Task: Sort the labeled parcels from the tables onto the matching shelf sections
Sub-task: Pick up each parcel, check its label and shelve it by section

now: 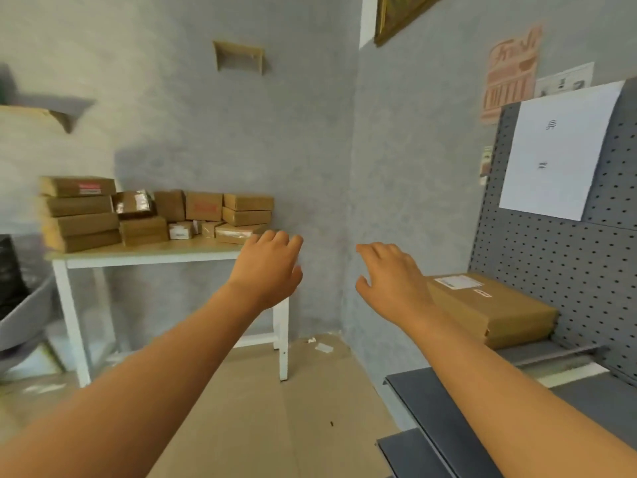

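Both hands are out front and empty, left hand (267,267) and right hand (393,277) with fingers loosely spread, while one labeled parcel (489,305) lies on the shelf (537,353) at three o'clock. Farther off at ten o'clock, stacked parcels (151,212) crowd the white table (144,255); a hasty grab could topple the stack over the edge, though open floor (275,408) leaves room to step in.

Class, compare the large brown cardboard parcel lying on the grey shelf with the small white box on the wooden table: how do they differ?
The large brown cardboard parcel looks far bigger than the small white box. The parcel is brown with a white label on top; the box is white all over. The parcel lies alone on the grey metal shelf; the box sits among many brown boxes on the white-legged wooden table. Neither is touched by a hand.
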A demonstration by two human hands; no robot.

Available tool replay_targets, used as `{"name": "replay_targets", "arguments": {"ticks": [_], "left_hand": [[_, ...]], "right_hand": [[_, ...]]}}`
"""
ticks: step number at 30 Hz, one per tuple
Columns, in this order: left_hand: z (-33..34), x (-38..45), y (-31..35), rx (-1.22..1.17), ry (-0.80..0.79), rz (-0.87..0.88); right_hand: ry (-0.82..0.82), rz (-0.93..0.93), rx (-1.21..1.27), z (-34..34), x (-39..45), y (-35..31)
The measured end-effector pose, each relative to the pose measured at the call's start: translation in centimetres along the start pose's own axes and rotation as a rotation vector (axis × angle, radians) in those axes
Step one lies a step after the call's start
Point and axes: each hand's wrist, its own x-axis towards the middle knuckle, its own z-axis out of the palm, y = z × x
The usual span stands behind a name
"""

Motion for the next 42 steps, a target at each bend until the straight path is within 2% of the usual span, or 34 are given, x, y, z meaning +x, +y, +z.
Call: {"name": "replay_targets", "arguments": {"ticks": [6, 14, 19, 26, 31, 42], "left_hand": [[5.3, 5.8, -7.7, 0.065, 0.01, -0.078], [12.2, 9.3, -19.3, 0.112, 0.009, -0.217], [17.1, 11.5, -27.9, 0.202, -0.002, -0.215], [23.1, 16.3, -40.1, 0.227, -0.026, -0.156], [28.0, 20.4, -45.2, 0.209, -0.045, -0.139], [41.3, 33.4, -50.7, 0.214, -0.063, -0.1]], "right_hand": [[-0.009, -0.085, 0.059, 7.3, 11.4, -2.0], [0.018, -0.226, 0.118, 15.5, 23.3, -10.6], [0.037, -0.253, 0.067, 21.2, 30.2, -15.3], [0.033, -0.191, 0.056, 27.7, 40.3, -20.5], [0.007, -0.15, 0.038, 32.3, 45.4, -21.5], [-0.023, -0.137, 0.005, 44.3, 59.8, -18.3]]}}
